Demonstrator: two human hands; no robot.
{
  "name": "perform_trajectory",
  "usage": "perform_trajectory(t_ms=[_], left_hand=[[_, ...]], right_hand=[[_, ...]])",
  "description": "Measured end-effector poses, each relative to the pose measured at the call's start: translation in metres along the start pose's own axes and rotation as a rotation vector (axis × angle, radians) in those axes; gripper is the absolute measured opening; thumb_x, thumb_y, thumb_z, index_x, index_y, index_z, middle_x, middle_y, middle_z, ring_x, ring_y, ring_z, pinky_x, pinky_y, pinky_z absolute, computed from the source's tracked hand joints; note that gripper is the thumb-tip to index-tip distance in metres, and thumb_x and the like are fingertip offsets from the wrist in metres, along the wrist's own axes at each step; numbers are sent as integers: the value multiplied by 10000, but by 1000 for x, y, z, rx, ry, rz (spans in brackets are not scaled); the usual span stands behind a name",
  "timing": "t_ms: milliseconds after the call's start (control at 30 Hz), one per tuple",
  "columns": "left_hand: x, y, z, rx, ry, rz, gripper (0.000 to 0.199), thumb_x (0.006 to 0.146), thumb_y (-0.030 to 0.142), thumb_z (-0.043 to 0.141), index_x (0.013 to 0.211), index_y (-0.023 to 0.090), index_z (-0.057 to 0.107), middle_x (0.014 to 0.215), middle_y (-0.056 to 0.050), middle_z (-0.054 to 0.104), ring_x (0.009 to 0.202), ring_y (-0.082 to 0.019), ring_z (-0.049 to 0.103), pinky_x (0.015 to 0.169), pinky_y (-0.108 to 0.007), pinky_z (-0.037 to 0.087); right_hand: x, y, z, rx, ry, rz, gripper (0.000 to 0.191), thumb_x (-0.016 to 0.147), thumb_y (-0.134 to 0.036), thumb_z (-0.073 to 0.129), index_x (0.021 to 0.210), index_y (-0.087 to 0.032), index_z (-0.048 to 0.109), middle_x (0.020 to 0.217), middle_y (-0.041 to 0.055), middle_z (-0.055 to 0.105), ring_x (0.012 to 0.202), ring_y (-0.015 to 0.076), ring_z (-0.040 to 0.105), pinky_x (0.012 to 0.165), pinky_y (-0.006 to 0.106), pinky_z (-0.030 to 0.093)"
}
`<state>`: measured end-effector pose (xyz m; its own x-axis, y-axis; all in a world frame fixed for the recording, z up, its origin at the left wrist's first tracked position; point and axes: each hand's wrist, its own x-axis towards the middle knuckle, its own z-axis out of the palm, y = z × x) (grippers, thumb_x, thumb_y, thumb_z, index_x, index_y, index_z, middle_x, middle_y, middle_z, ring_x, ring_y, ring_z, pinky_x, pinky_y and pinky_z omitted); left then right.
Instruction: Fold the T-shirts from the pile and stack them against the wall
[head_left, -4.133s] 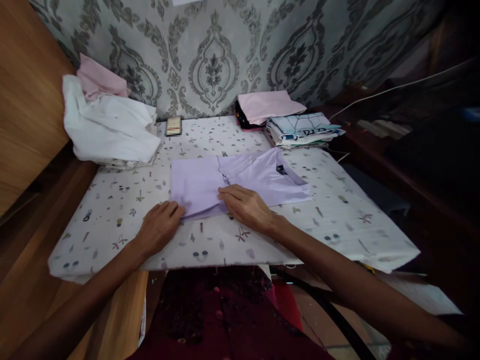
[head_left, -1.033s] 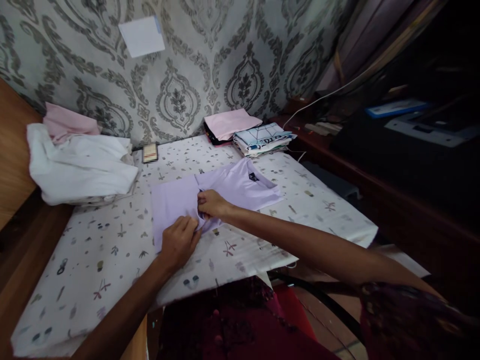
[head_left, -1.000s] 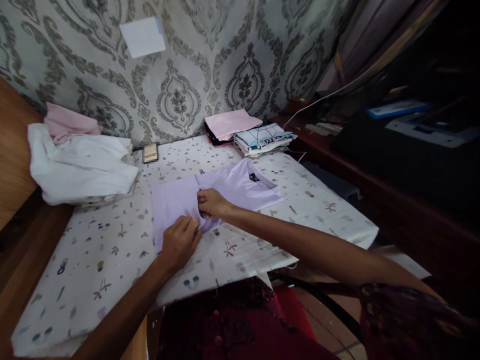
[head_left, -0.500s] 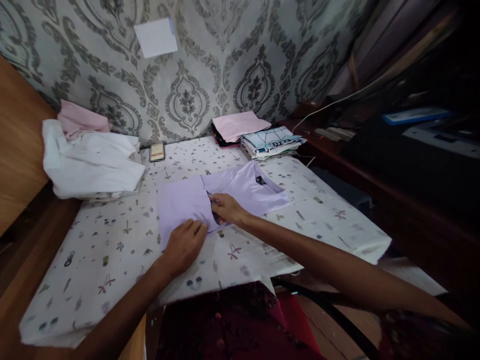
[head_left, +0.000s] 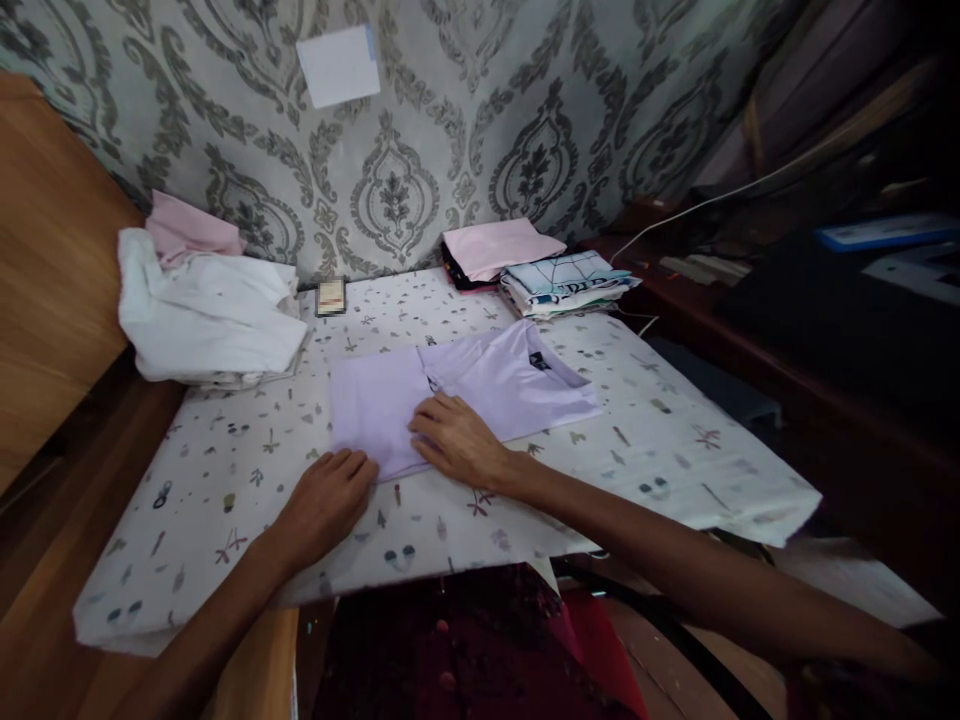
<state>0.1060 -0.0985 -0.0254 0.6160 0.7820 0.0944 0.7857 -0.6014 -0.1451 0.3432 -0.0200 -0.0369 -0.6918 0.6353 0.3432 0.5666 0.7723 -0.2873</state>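
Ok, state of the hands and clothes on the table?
Lavender shirt: partly folded, creased
Left hand: at shirt's near-left corner
Right hand: resting on shirt
White cloth: rumpled heap
Left pink cloth: loose, partly hidden
Right pink cloth: folded, stacked
Light-blue cloth: folded, stacked

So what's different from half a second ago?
The left hand has moved left along the near edge of the lavender shirt, to around its corner. The right hand has left the fold's opening and now rests atop the folded part. Unchanged: white clothes and folded stacks behind.
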Motion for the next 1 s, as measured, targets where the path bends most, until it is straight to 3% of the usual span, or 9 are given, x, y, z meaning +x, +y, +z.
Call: perform_trajectory(t_ms=[133, 267, 333, 433, 500, 600, 733, 833, 1000], left_hand=[[-8, -7, -11, -93, -19, -16, 141, 936, 125, 458, 886, 214, 556, 821, -30, 623, 793, -211, 582, 747, -353, 455], [5, -13, -10, -258, 182, -123, 199, 1003, 238, 405, 1036, 194, 596, 938, -71, 669, 915, -218, 617, 840, -374, 505], [16, -17, 1, -304, 274, -191, 309, 1021, 319, 391, 1249, 183, 549, 1193, -127, 654, 1127, -241, 604, 975, -421, 496], [27, -25, 25, -329, 260, -285, 488, 1000, 452, 411, 1384, 157, 475, 1483, -205, 479, 1393, -333, 442, 1118, -547, 396], [27, -31, 40, -390, 218, -366, 567, 970, 503, 445, 1400, 134, 467, 1561, -236, 371, 1462, -379, 338, 1154, -594, 334], [19, -39, 53, -610, 250, -517, 637, 926, 520, 504, 1440, 152, 426, 1614, -220, 273, 1500, -369, 266, 1192, -580, 287], [12, -50, 50, -1126, 377, -773, 649, 833, 490, 643, 1380, 195, 454, 1506, -191, 437, 1421, -328, 420, 1131, -503, 412], [17, -56, 38, -1444, 427, -1005, 594, 763, 424, 745, 1269, 211, 518, 1335, -159, 587, 1238, -302, 595, 930, -417, 562], [26, -58, 15, -1697, 215, -1165, 432, 757, 280, 780, 1125, 174, 581, 924, -85, 710, 718, -202, 689, 544, -298, 558]], right_hand=[[-2, -2, 7, -69, -67, 20, 177, 962, -243, 544, 1000, -147, 688, 1039, 112, 648, 992, 242, 536, 882, 401, 435], [12, -6, 9, -34, 10, 14, 235, 990, -220, 476, 1063, -138, 684, 1120, 137, 677, 1074, 253, 572, 955, 438, 449], [27, -10, 11, -20, 61, 16, 316, 1001, -222, 438, 1225, -122, 637, 1330, 178, 612, 1246, 266, 530, 1048, 463, 422], [54, -12, 20, -49, 105, 109, 482, 1014, -285, 407, 1428, -50, 485, 1560, 236, 392, 1473, 294, 322, 1182, 496, 294], [68, -9, 28, -72, 85, 233, 574, 1011, -341, 418, 1481, -11, 409, 1606, 255, 294, 1524, 319, 207, 1219, 530, 203], [77, 2, 41, -60, -49, 411, 664, 1001, -433, 428, 1500, 2, 381, 1610, 262, 271, 1528, 345, 188, 1222, 551, 170], [75, 12, 49, -25, -128, 462, 711, 996, -485, 413, 1506, 9, 377, 1616, 257, 258, 1531, 341, 173, 1235, 509, 138], [74, 15, 46, 64, -114, 463, 676, 1002, -480, 394, 1495, -18, 404, 1616, 242, 279, 1531, 323, 185, 1230, 498, 161], [81, 28, 37, 345, 109, 466, 613, 1008, -456, 368, 1455, -51, 476, 1601, 212, 337, 1525, 282, 226, 1236, 462, 175]])
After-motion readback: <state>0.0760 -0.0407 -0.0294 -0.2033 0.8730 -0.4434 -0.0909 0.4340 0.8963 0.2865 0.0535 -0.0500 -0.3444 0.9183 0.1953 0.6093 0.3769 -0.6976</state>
